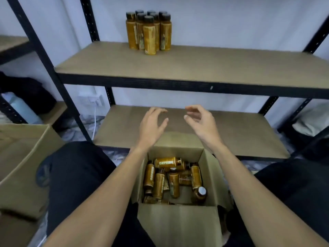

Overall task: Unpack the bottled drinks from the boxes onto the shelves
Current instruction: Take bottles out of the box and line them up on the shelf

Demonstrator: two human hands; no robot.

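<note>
Box point(178, 229) of bottles point(170, 179) sits between legs point(74, 175), before lower shelf point(240, 132).

rear shelf btls point(139, 11) mostly hidden, L box point(21, 157) cut off, labels point(149, 38) blurred

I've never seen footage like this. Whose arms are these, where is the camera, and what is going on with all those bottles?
There is no machine here. A person wears one camera on the head, looking forward and down, so the arms are their own. The left hand and right hand hold nothing, and their fingers are loosely spread, held out over the far edge of an open cardboard box between their legs. Inside it amber bottles lie jumbled, mostly on their sides. On the upper shelf a cluster of upright bottles stands close together. Another box sits at the left.
</note>
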